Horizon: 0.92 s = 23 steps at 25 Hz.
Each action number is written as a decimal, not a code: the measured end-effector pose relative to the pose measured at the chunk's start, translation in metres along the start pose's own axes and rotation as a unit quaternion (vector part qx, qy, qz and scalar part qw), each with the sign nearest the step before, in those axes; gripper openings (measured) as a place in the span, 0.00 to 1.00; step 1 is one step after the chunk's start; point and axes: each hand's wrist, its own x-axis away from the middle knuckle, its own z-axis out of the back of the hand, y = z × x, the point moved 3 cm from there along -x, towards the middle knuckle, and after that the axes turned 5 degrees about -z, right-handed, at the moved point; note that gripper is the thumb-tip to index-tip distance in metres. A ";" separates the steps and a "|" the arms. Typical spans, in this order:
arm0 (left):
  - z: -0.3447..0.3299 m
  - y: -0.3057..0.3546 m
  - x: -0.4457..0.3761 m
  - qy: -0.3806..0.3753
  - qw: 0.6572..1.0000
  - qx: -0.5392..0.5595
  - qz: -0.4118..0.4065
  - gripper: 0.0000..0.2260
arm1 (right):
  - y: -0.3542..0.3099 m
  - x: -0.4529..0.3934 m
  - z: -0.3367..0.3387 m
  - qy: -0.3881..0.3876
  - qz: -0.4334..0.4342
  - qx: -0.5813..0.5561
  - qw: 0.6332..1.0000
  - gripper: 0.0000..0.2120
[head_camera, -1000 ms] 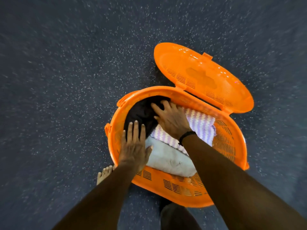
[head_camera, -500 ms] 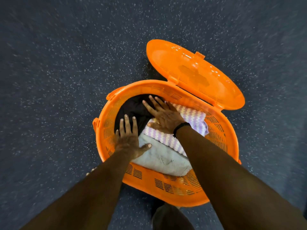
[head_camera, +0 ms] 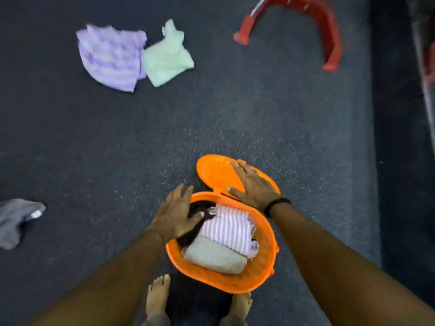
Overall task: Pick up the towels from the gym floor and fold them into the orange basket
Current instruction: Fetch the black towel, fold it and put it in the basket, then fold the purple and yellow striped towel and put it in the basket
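your left hand [head_camera: 175,214]: fingers spread and straight, holding nothing, over the left rim of the orange basket [head_camera: 266,274], thumb beside the dark towel [head_camera: 200,211]; contact cannot be told. your right hand [head_camera: 253,184]: wide, flat, empty, in front of the raised lid [head_camera: 211,171] at the basket's far edge; whether it touches the lid is unclear.

basket contents, three folded items: dark towel at the far left wall, purple striped towel [head_camera: 229,228] in the middle, pale grey towel [head_camera: 215,256] toward the near rim. the basket stands on the gym floor [head_camera: 235,118] just ahead of your bare feet [head_camera: 157,294].

left on the floor, unfolded: a lilac striped towel [head_camera: 110,56] and a mint towel [head_camera: 166,57], touching, toward the far left corner; a grey towel [head_camera: 16,220] at the left edge. red stool [head_camera: 313,22] at the far right.

status, as judged: three in, three visible to collect; roughly halfway.
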 end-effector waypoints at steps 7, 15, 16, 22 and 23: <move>0.303 0.145 0.080 0.154 0.981 -0.007 -0.116 0.38 | -0.070 0.118 0.328 0.173 -0.070 -0.100 0.977 0.36; 0.530 0.285 0.197 0.252 0.929 -0.044 -0.268 0.39 | -0.128 0.311 0.547 0.346 -0.133 -0.117 0.921 0.38; 0.548 0.300 0.211 0.265 0.919 -0.050 -0.288 0.39 | -0.132 0.332 0.560 0.360 -0.144 -0.117 0.914 0.38; 0.583 0.385 0.268 0.270 0.884 -0.051 -0.377 0.39 | -0.140 0.451 0.584 0.427 -0.197 -0.118 0.875 0.39; 0.579 0.401 0.279 0.266 0.878 -0.051 -0.394 0.39 | -0.138 0.476 0.583 0.439 -0.209 -0.115 0.866 0.39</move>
